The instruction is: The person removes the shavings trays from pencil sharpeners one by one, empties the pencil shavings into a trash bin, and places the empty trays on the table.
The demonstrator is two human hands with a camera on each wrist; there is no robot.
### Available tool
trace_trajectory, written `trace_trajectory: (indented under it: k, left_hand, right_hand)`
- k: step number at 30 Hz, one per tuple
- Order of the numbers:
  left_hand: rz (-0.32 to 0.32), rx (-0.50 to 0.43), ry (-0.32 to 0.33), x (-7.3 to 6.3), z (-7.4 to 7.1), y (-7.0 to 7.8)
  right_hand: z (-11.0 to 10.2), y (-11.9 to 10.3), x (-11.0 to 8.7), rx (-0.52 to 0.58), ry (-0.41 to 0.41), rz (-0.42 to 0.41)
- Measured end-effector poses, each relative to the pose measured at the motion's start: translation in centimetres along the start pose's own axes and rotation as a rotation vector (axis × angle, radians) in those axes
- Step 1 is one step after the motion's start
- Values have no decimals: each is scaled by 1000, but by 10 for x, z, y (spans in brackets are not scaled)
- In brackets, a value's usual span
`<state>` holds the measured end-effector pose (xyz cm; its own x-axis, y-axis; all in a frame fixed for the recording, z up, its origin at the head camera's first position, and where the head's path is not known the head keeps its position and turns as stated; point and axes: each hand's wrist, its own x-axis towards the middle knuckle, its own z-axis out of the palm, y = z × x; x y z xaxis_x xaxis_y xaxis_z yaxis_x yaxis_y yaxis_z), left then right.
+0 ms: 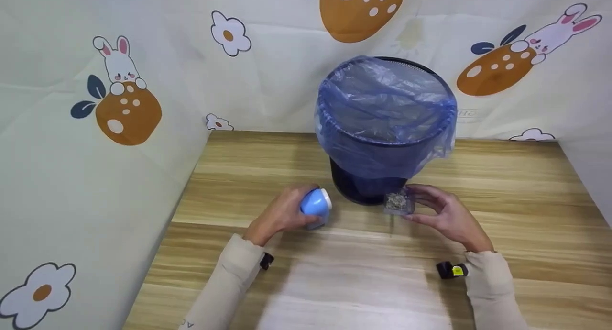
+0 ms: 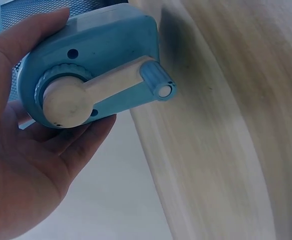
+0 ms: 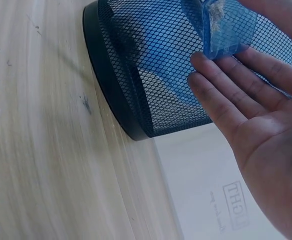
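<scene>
My left hand [image 1: 287, 209] holds a blue pencil sharpener [image 1: 314, 203] just above the table, left of the bin's base. In the left wrist view, the sharpener's white hand crank [image 2: 113, 80] with its blue knob faces the camera. Between thumb and fingertips, my right hand [image 1: 444, 213] pinches a small clear shavings drawer [image 1: 399, 203]. Grey shavings [image 1: 396, 201] lie inside it. The right wrist view shows the drawer [image 3: 226, 30] in front of the mesh bin [image 3: 171, 80], above the tabletop.
A black mesh bin with a blue plastic bag [image 1: 382, 115] over its rim stands at the back of the wooden table [image 1: 239, 177]. A patterned cloth [image 1: 277, 81] hangs behind. In the right wrist view, dark and pale specks [image 3: 85, 103] lie on the wood.
</scene>
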<state>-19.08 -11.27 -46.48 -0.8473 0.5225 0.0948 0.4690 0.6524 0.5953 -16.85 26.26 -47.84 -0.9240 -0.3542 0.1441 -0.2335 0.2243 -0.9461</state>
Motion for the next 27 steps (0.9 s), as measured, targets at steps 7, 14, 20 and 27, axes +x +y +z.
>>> trace_trajectory:
  k: [7,14,20,27]
  left_hand:
    - [-26,13,-13,-2,3,-4]
    - [-18,31,4,-4,6,-6]
    - [-17,34,15,-6,9,-9]
    - [-55,34,10,-6,12,-8]
  right_hand:
    - [-3,0,-2,22,12,0]
    - [-5,0,-4,36,16,1]
    - [-7,-2,-7,17,42,1]
    - [-11,-2,-8,5,55,11]
